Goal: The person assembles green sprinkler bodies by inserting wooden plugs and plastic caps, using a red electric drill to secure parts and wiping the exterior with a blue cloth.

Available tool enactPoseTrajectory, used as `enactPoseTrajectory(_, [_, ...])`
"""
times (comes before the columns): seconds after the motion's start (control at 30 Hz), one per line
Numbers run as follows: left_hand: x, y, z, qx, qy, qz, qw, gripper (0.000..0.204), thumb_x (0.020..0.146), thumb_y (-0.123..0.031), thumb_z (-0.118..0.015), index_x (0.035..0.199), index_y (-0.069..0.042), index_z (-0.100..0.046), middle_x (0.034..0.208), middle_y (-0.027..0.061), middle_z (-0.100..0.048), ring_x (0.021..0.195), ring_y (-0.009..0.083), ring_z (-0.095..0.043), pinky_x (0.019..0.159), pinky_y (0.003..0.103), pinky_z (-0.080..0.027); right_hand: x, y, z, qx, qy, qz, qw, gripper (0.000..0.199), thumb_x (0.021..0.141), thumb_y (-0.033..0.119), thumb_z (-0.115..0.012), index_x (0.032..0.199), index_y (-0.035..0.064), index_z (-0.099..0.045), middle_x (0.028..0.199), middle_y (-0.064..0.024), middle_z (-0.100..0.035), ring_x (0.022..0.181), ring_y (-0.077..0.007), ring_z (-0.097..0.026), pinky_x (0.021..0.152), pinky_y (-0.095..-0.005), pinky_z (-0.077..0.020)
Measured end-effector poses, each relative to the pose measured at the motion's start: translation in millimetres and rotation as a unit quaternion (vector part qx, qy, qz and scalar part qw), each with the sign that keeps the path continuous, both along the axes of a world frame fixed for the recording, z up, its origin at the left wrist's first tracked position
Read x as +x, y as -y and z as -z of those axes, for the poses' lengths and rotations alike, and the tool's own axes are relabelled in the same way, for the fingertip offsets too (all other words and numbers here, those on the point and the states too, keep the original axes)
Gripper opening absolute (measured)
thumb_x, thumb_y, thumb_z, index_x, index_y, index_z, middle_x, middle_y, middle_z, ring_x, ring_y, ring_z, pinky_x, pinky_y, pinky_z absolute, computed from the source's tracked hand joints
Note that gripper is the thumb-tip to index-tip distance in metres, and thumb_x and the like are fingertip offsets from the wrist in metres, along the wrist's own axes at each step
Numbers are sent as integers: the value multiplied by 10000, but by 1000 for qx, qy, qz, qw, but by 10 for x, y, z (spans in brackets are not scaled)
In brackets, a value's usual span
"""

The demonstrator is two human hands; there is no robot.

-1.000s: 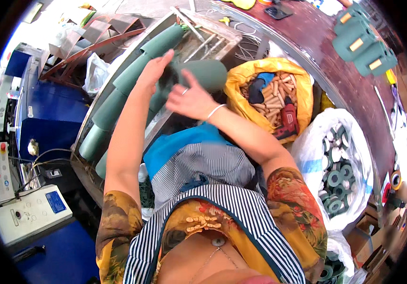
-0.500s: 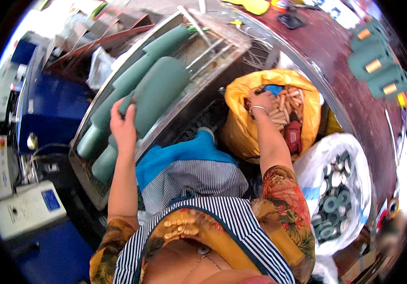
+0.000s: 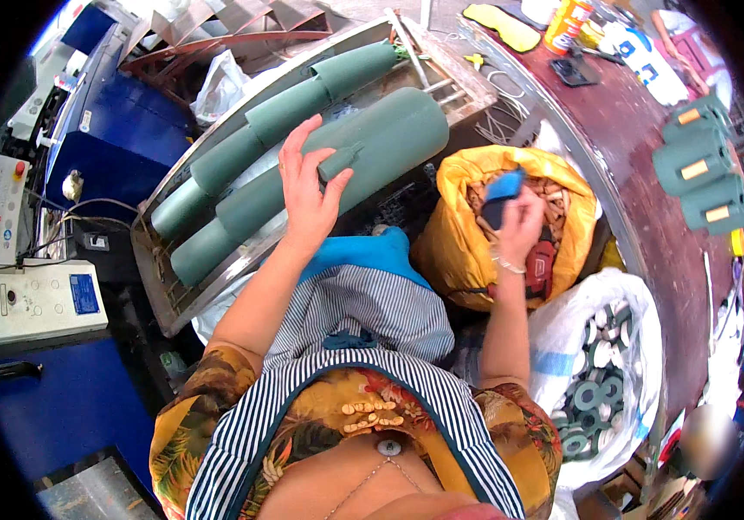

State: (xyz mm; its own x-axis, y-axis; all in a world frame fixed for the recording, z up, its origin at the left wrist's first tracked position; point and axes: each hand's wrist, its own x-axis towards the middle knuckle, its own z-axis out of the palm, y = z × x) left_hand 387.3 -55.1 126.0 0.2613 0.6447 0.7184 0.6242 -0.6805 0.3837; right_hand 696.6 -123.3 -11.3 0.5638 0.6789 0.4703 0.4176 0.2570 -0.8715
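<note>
Across the metal tray (image 3: 157,286), left hand (image 3: 307,195) spread flat on green roll (image 3: 337,169). Right hand (image 3: 517,227) grips blue tool (image 3: 502,192) over yellow bag (image 3: 454,260). Best pin loose flap before applying tool.

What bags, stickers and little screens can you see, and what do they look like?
Yellow bag: open, by the right hand, full of tan pieces.
White bag: open, lower right, holding green and white rings.
Tan labels: small rectangles on green rolls, upper right.
Blue panel: small rectangle on a white control box, far left.
Clear bag: crumpled, beyond the metal tray that the left hand reaches over.
</note>
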Motion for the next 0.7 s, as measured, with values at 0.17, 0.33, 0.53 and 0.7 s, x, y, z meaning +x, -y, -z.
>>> enactPoseTrajectory(0.17, [395, 366, -151, 1, 56, 89, 995, 326, 823, -245, -689, 1015, -32, -533, 1417, 202, -442, 1278, 397, -413, 1068, 490, -291, -1041, 146, -1113, 129, 361, -155, 911, 362, 782, 211, -630, 1129, 110, -619, 1189, -59, -611, 1165, -323, -534, 1035, -485, -362])
enactPoseTrajectory(0.33, [191, 690, -431, 86, 6, 62, 994, 361, 837, -376, -672, 973, -62, -555, 1312, 157, -533, 1195, 348, -504, 1049, 506, -289, -1083, -189, -1670, 161, 407, -133, 889, 421, 835, 346, -575, 1214, 165, -608, 1202, -67, -589, 1209, -324, -480, 1088, -563, -263])
enactPoseTrajectory(0.53, [287, 1009, -384, 285, -84, 4, 955, 341, 824, -372, -704, 958, -82, -588, 1189, 116, -595, 1116, 329, -562, 1100, 545, -244, -937, -737, -1323, 139, -151, -1, 979, 477, 978, 361, -526, 1279, -8, -508, 1234, -189, -559, 1181, -331, -510, 1045, -405, -357])
enactPoseTrajectory(0.7, [272, 1071, -312, 208, 38, -73, 975, 348, 825, -327, -716, 999, -63, -570, 1174, 137, -592, 1126, 321, -548, 1085, 504, -286, -1569, -323, -1359, 58, -413, -125, 900, 685, 1011, 465, -424, 1456, -34, -276, 1431, -171, -432, 1309, -243, -411, 1105, -346, -294])
